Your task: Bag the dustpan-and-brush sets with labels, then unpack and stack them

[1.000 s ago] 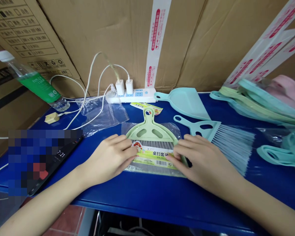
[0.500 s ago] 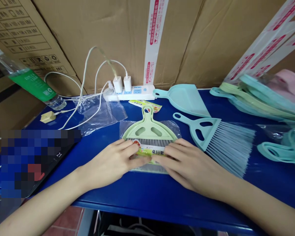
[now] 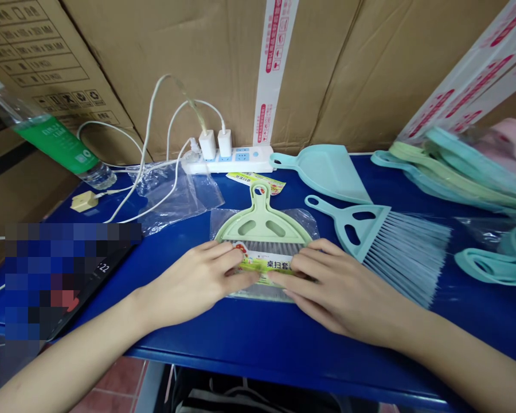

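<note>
Left grip (image 3: 193,281) and right grip (image 3: 339,289) lay on a clear bag (image 3: 305,221) containing a pale green dustpan-and-brush set (image 3: 262,226), which sat between them on the blue counter (image 3: 189,338). Closure could not be determined. Beyond right grip: teal hand brush (image 3: 370,229), teal dustpan (image 3: 327,172), power strip (image 3: 241,160).

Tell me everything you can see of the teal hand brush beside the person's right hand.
The teal hand brush looks like moulded plastic: a slim handle ending in a hanging loop, a flared head with two oval cut-outs, and a wide fan of fine, pale blue-grey bristles. It lies flat on the blue table, handle pointing up and left, bristles spreading right. The person's right hand is close to its head, without clearly touching it.
</note>
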Tool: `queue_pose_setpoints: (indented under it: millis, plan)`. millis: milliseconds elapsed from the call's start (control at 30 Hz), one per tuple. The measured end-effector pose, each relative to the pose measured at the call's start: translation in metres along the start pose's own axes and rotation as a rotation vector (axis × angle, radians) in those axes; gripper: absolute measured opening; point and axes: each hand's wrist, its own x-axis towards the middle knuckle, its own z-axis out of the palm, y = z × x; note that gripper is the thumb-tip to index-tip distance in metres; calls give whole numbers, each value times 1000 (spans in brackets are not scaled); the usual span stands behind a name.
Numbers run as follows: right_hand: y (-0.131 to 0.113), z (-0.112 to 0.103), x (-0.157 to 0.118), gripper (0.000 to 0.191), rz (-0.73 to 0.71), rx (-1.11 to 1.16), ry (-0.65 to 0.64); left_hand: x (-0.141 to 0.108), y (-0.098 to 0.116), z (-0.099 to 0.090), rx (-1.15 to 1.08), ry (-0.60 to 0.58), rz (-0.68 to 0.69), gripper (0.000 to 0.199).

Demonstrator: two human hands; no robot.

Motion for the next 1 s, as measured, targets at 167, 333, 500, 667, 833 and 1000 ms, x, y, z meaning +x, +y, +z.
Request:
queue_pose_setpoints:
  millis: [167,333,500,667,833,1000]
  plan:
    - [-1,2,0,35,7,9,-30,-1,0,1,15,-22,6,32]
    - [-1,1,-1,33,21,34,-33,1,-1,2,56,-41,17,37]
    - [-1,0,-1,32,25,35,-37,1,-2,1,40,-34,27,37]
    - [0,1,-1,30,25,31,-41,1,-2,0,51,-73,17,38]
    - [0,2,-1,27,21,15,-41,1,-2,0,44,-71,30,34]
    - [0,2,-1,31,22,25,-43,2,-2,0,45,-88,23,36]
